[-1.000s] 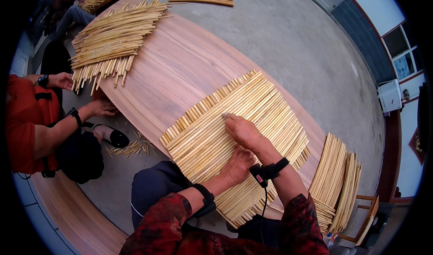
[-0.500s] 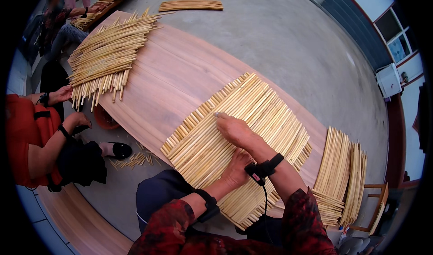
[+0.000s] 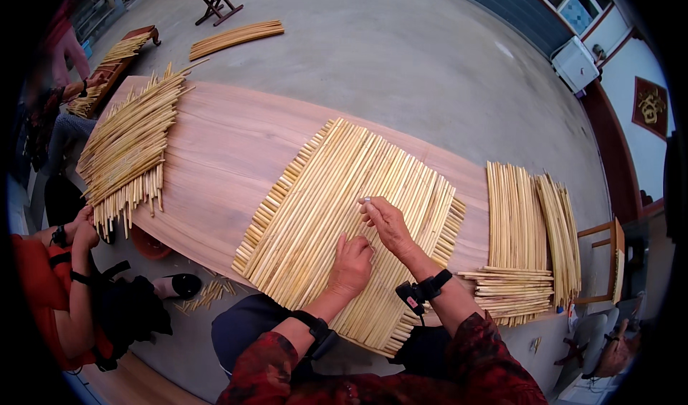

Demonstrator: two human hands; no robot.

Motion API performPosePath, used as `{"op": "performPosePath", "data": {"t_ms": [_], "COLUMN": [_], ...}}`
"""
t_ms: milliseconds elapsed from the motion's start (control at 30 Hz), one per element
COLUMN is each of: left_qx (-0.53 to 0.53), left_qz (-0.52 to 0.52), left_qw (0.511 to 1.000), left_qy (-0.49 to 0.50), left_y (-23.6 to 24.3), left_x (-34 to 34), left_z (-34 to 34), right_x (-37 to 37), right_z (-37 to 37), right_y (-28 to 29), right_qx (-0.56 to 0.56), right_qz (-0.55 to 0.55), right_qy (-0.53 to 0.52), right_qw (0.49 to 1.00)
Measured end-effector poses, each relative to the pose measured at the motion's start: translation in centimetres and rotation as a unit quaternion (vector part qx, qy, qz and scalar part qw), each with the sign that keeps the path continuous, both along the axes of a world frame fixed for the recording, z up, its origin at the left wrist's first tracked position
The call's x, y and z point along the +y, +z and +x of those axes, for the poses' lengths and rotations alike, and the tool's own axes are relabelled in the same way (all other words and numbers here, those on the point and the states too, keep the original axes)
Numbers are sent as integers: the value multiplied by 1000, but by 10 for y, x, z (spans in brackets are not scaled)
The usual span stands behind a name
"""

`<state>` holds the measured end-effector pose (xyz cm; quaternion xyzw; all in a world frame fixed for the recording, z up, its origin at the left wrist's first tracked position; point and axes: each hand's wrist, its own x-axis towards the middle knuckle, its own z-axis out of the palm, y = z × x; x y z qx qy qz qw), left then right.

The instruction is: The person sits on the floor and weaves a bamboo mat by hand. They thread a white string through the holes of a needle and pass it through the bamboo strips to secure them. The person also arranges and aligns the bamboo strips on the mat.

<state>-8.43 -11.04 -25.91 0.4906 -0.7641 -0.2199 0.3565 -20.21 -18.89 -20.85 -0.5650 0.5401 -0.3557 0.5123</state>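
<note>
A broad mat of pale yellow reed-like sticks [image 3: 322,190] lies side by side on the wooden table in front of me. Short stick ends from a layer beneath show along its left and right edges. My left hand [image 3: 350,267] rests on the middle of the sticks, its fingers loosely bent and apart. Just to the right and farther off, my right hand [image 3: 387,224] is over the same sticks with its fingers curled in. A small greyish thing shows at its fingertips, too small to name.
Another stick pile [image 3: 136,140] covers the left end of the wooden table [image 3: 229,132]. Bundles of sticks [image 3: 516,218] lie at the right end, beside a wooden chair [image 3: 615,261]. A person in orange [image 3: 43,283] sits at the left. More sticks [image 3: 236,38] lie on the floor beyond.
My view has turned to the right. My right hand has drawn back from the left part of the mat and lifted a little; my left hand has moved forward from beneath the right wrist.
</note>
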Motion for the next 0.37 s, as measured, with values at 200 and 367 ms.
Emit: {"op": "performPosePath", "data": {"t_ms": [200,367], "left_qx": [9,56], "left_qz": [-17,24], "left_qw": [1000,998], "left_qy": [-8,-20], "left_y": [-3,-3], "left_x": [1,-1], "left_z": [-2,1], "right_x": [0,0], "right_z": [-13,-11], "right_y": [-41,-51], "right_qx": [129,169], "right_qz": [-249,-315], "right_qy": [75,87], "right_qw": [957,930]}}
